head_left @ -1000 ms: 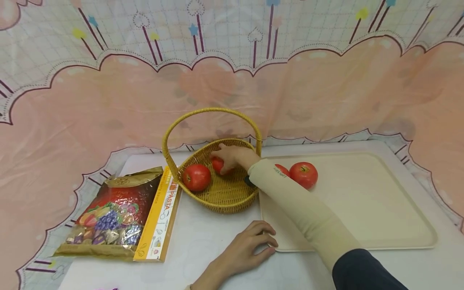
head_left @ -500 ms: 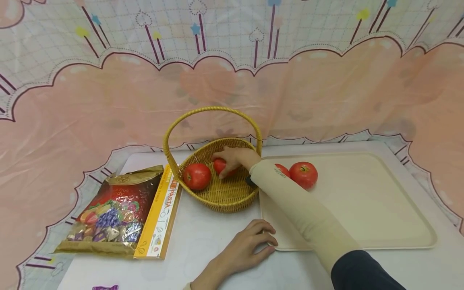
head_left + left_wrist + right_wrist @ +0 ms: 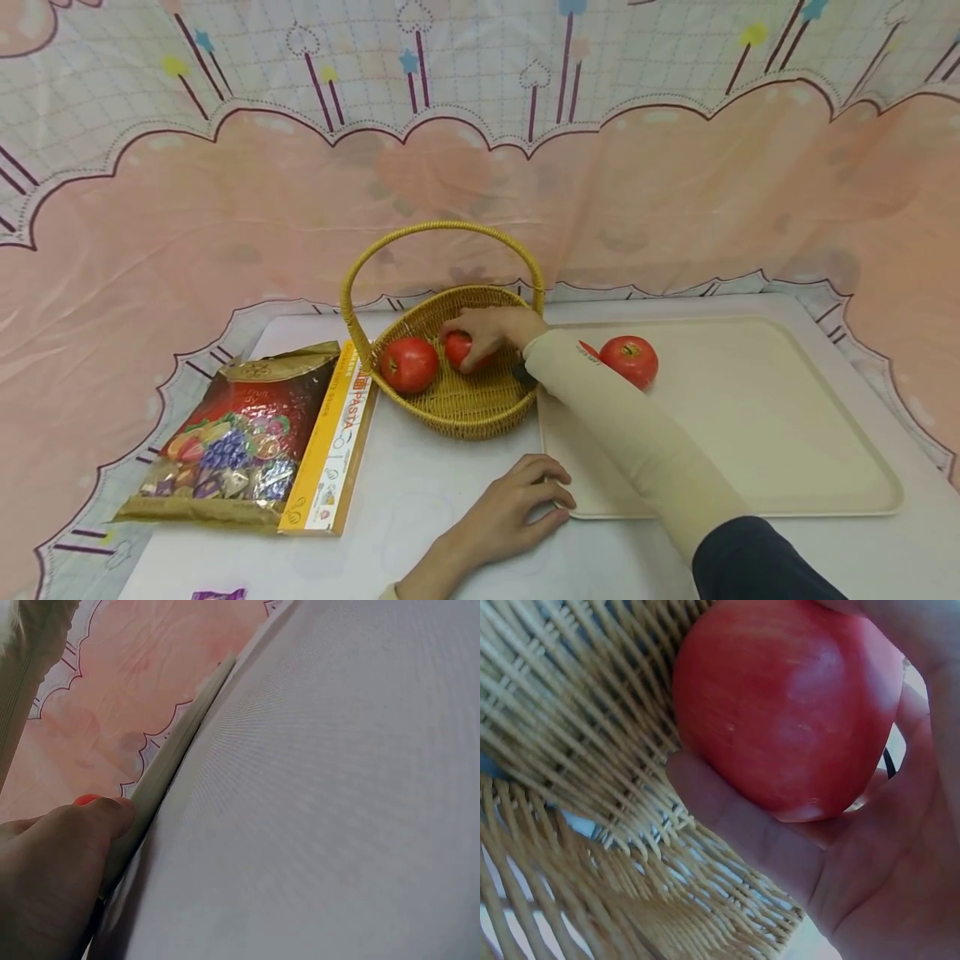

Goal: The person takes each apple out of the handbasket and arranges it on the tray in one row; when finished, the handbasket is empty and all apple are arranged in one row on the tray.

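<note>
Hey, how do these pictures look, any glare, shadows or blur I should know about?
Head view: evenly lit and fairly sharp, with glare spots on the glossy candy bag. Left wrist view: dim, the left hand shadowed, fine ripple-like banding across the white tabletop. Right wrist view: slightly soft, a pale sheen on the red apple, the right hand partly shaded.

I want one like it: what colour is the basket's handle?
The handle is golden yellow, best seen in the head view.

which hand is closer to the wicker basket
Right. The right hand reaches into the wicker basket, gripping a red apple there; the left hand is outside it, on the person's side, at the near left corner of the tray.
</note>
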Available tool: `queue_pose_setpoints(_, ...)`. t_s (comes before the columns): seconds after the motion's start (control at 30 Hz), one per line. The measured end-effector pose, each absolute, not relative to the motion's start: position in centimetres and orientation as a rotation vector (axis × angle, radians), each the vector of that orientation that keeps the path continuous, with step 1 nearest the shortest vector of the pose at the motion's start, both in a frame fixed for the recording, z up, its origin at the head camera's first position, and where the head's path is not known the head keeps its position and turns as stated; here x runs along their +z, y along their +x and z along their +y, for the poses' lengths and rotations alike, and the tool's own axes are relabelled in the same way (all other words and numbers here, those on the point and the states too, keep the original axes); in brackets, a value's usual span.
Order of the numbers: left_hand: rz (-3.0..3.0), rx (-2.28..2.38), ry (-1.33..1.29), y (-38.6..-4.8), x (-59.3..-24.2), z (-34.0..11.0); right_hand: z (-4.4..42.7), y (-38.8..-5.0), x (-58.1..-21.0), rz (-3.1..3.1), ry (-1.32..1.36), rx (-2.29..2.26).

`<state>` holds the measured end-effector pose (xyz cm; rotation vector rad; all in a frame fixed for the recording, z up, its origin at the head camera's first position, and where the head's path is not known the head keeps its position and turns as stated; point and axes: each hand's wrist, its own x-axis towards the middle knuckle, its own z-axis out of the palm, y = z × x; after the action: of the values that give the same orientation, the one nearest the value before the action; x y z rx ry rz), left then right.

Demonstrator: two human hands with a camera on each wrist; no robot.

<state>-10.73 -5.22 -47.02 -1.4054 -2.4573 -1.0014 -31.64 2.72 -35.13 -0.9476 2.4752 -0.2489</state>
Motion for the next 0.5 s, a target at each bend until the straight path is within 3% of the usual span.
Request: queue_pose_setpoints(0.5,-2.464,-0.992,-1.41,-10.79,-47.01,-5.2,3.66,-30.72,-34.33,2.49,-0.931,-0.335)
